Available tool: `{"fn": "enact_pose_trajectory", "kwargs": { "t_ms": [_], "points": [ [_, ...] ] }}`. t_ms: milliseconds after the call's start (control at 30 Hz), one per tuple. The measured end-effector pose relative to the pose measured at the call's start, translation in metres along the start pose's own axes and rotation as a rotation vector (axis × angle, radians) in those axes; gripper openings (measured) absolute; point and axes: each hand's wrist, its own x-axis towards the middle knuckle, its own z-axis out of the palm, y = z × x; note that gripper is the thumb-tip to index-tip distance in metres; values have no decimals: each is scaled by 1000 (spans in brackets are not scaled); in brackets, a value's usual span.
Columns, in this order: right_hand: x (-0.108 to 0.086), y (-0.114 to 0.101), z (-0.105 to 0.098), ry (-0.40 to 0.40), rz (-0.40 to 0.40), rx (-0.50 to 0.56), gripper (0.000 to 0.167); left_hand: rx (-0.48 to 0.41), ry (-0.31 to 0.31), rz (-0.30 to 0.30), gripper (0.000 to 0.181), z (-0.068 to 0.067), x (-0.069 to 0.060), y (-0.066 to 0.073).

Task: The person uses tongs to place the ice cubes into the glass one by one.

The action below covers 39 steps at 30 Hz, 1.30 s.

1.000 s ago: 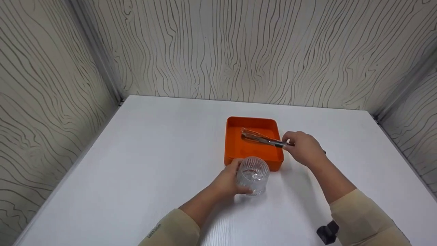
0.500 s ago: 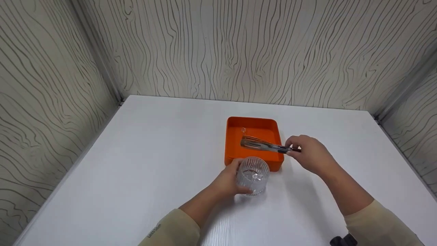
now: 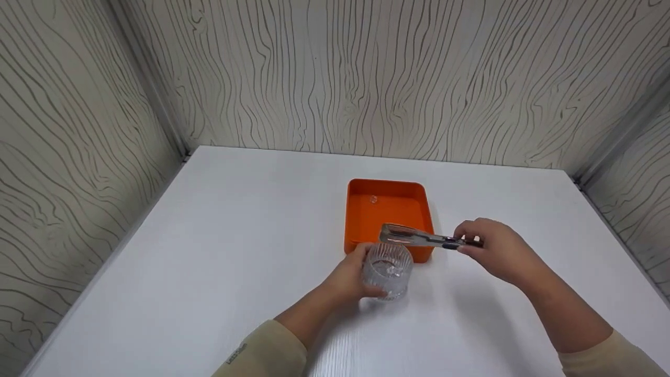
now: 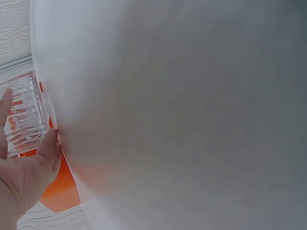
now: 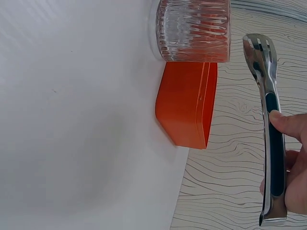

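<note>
A ribbed clear glass (image 3: 391,273) stands on the white table, and my left hand (image 3: 349,276) grips its left side. Something clear, hard to make out, lies inside it. My right hand (image 3: 494,248) holds a pair of metal tongs (image 5: 274,139) with dark grip inserts, thumb on one arm. In the head view the tongs' slotted tip reaches over the far rim of the glass; whether it pinches anything, I cannot tell. Behind the glass sits an orange tray (image 3: 361,214). One small clear round piece (image 3: 373,199) lies near its back left corner.
The white table (image 3: 220,251) extends widely on both sides of the tray. Pale wood-grain panels (image 3: 314,78) rise behind it and at both sides. The glass stands close against the tray's front wall.
My right hand has drawn the tongs toward me and right, from deep in the tray to above the glass's far rim. The small clear piece came into view. My left hand and glass stayed put.
</note>
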Motion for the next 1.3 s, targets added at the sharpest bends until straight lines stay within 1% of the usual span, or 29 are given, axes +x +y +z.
{"fn": "enact_pose_trajectory", "kwargs": {
  "t_ms": [267,467,700,1133,1300],
  "points": [
    [-9,7,1,-36,-74,-59,17,-3,5,38,78,0,-1,-2],
    [-11,8,2,-40,-65,-52,17,1,11,33,78,2,1,-3],
    [-11,12,0,-43,-88,-45,17,12,13,40,79,3,1,-4],
    [-9,17,0,-42,-54,-10,18,5,5,38,80,1,1,-3],
    [-9,16,-1,-37,-63,-14,18,21,5,31,78,0,1,-2]
  ]
}}
